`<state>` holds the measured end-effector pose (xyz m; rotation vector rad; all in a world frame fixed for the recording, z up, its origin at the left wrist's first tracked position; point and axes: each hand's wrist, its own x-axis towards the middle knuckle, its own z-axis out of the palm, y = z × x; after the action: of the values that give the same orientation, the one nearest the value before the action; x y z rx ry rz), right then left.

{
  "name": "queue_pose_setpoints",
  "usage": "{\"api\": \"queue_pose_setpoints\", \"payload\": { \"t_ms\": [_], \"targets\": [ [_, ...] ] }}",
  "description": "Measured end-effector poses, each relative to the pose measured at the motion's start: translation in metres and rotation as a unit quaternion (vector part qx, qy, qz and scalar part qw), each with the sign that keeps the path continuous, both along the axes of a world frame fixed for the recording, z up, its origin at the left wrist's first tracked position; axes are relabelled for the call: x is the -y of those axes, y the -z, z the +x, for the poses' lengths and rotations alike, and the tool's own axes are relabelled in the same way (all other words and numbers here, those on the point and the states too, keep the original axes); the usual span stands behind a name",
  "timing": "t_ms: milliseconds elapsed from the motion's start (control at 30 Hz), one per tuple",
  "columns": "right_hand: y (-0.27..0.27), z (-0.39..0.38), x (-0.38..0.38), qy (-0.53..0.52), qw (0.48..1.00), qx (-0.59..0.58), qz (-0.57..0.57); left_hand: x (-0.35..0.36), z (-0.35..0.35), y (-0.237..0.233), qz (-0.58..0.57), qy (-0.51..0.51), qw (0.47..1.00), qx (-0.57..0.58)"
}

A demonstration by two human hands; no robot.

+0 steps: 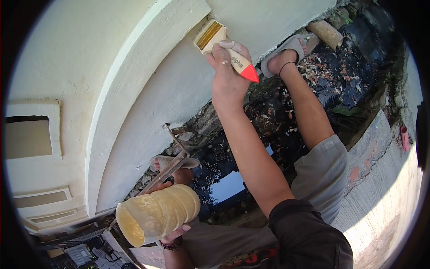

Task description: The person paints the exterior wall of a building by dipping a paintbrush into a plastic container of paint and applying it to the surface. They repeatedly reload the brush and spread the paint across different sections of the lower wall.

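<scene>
My right hand (227, 71) is closed around the pale handle of a wide paintbrush (239, 62) with a red tip and "alpha" printed on it. The bristles meet the whitish wall (179, 76), close by the end of a raised curved moulding (130, 67). Lower down, my left hand (175, 235) grips a ribbed, cream-coloured plastic paint container (172, 208) from around its side. The container lies tilted in this view, its mouth turned to the left, with yellowish paint coating the inside. Part of the left hand is hidden behind it.
A ditch of dark water (264, 116) with floating debris runs along the wall's foot. My sandalled feet (286, 56) stand at its edges. A metal bar (165, 172) leans beside the container. A pipe stub (324, 34) and a concrete ledge (371, 179) lie to the right.
</scene>
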<state>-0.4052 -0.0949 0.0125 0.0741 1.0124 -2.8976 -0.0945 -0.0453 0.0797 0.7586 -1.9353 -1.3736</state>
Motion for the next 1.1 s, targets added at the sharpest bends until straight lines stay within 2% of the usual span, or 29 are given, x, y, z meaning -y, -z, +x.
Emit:
{"api": "queue_pose_setpoints", "payload": {
  "t_ms": [67,100,167,267,333,367,433,467,500,533,567,600,700,767,833,900,967,1067,1100],
  "targets": [
    [-0.004,0.005,-0.011,-0.022,0.984,-0.024,-0.177,0.0,-0.001,-0.001,-0.008,0.004,1.0,0.001],
    [0.013,0.004,-0.008,-0.023,0.984,-0.023,-0.177,0.002,-0.001,-0.001,-0.019,0.01,1.0,-0.001],
    [0.083,0.004,0.004,-0.042,0.984,0.112,-0.134,0.002,-0.002,-0.001,-0.032,0.013,0.999,0.002],
    [0.178,0.014,-0.004,0.013,0.971,0.235,-0.033,0.001,-0.006,-0.002,-0.053,0.014,0.998,0.014],
    [0.183,0.018,-0.009,0.048,0.97,0.239,0.013,0.001,-0.007,-0.002,-0.058,0.011,0.998,0.025],
    [0.184,0.015,-0.002,0.059,0.978,0.196,0.048,0.001,-0.007,-0.002,-0.065,0.011,0.997,0.031],
    [0.163,0.006,0.02,0.062,0.988,0.107,0.092,0.0,-0.004,-0.003,-0.068,0.01,0.997,0.04],
    [0.132,0.003,0.03,0.077,0.981,0.09,0.155,0.001,-0.003,-0.003,-0.068,0.008,0.996,0.048],
    [0.093,0.002,0.024,0.022,0.979,0.074,0.191,0.002,-0.003,-0.003,-0.067,0.007,0.996,0.056],
    [0.06,0.003,0.011,0.024,0.978,0.073,0.192,0.002,-0.003,-0.003,-0.066,0.008,0.996,0.055],
    [0.031,0.006,0.0,0.001,0.998,0.046,0.042,0.003,-0.004,-0.002,-0.063,0.004,0.997,0.042],
    [0.02,0.009,-0.006,-0.024,0.994,0.021,-0.108,0.003,-0.003,-0.002,-0.059,-0.002,0.998,0.032],
    [0.045,0.009,-0.008,-0.019,0.988,0.019,-0.15,0.01,0.002,-0.003,-0.079,0.023,0.994,0.071],
    [0.112,0.006,0.002,-0.027,0.987,0.12,-0.105,0.007,0.0,-0.005,-0.067,0.018,0.995,0.068],
    [0.17,0.009,-0.004,0.01,0.979,0.203,-0.037,0.008,-0.004,-0.003,-0.057,0.017,0.996,0.062],
    [0.176,0.011,-0.008,0.036,0.973,0.228,0.028,0.007,-0.003,0.0,-0.072,0.042,0.995,0.051],
    [0.161,0.008,0.003,0.034,0.975,0.204,0.081,0.004,-0.002,0.0,-0.052,0.039,0.996,0.061],
    [0.061,-0.001,0.015,0.014,0.984,0.094,0.154,0.006,-0.003,0.002,-0.033,0.029,0.997,0.058],
    [0.032,-0.003,0.01,0.005,0.995,0.054,0.085,0.006,-0.002,0.002,-0.029,0.02,0.998,0.05]
  ]
}}
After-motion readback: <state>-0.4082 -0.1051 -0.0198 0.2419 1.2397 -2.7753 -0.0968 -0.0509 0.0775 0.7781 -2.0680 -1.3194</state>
